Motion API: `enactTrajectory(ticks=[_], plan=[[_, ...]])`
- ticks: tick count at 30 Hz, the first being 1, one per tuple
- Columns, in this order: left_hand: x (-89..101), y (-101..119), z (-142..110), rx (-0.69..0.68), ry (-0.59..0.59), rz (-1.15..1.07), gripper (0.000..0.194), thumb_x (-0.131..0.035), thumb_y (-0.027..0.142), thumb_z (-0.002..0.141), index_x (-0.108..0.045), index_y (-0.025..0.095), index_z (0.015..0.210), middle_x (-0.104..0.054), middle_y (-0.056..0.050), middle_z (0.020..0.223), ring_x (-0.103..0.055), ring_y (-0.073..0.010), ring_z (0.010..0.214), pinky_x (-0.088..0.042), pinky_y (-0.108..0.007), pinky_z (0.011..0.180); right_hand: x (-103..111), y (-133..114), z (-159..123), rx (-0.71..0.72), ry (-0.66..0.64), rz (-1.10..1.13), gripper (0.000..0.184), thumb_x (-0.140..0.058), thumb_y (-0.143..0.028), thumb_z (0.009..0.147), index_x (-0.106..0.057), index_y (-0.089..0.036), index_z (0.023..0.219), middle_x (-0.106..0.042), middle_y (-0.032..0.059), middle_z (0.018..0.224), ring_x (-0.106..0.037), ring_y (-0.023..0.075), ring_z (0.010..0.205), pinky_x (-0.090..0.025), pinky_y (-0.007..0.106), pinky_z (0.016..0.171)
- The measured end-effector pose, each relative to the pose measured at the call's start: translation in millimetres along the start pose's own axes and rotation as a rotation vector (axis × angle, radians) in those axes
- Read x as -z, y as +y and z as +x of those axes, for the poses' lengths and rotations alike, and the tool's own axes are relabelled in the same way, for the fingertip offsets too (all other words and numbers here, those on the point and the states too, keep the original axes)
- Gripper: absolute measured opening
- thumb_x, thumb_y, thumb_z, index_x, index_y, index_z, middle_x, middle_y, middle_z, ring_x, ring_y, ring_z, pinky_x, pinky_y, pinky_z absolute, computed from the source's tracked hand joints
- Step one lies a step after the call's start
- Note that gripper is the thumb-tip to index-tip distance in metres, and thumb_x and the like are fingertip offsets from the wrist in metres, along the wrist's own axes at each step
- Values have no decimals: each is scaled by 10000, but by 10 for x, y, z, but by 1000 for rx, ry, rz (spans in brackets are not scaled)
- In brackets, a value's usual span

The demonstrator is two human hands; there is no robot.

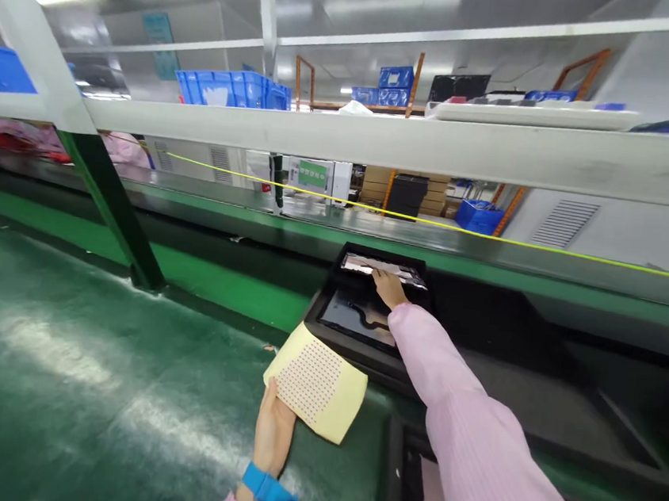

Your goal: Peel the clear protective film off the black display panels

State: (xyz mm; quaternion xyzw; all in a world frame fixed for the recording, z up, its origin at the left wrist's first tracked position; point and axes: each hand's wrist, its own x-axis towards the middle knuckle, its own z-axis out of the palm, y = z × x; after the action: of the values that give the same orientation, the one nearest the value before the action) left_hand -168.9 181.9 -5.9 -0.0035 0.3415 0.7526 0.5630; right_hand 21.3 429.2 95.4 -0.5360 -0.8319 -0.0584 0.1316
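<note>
My left hand [274,427] grips the lower left edge of a pale yellow sheet of small stickers [309,379], printed with rows of tiny dark marks. A blue wrist strap [269,487] circles that wrist. Farther forward, my right hand [389,286] reaches to a black foam tray [354,348] that holds dark, glossy flat panels. Its fingers touch or hover just over the upper panel [412,275]; whether something small is pinched in them cannot be made out. The lower panel [355,316] reflects the arm.
The green worktop [87,384] spreads to the left. Beside my right forearm lies another black tray [399,480]. A green post [111,211] rises on the left, and a yellow cord [433,223] crosses in front. Blue bins [232,88] stand on the shelf above.
</note>
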Motion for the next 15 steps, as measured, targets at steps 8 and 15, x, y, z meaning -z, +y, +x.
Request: enactTrajectory(ticks=[8,15], plan=[[14,-13,57,53,50,-21,359,-406,217,961,-573,127,1266,-723,-138,1058,-708,-167,906,-566,-248,801,-220,163,422,14,-150,62,349,-532,-357,939,-531,-150,1219,-526,101,1223,-547,201,1073,-492,414,916],[25,-13,63,74,58,-19,340,-390,239,968,-634,128,1177,-733,-122,1028,-704,-165,924,-542,-264,869,593,984,-765,-74,-363,137,260,-518,-354,948,-618,-150,1074,-603,77,1132,-584,165,1034,-480,384,949]])
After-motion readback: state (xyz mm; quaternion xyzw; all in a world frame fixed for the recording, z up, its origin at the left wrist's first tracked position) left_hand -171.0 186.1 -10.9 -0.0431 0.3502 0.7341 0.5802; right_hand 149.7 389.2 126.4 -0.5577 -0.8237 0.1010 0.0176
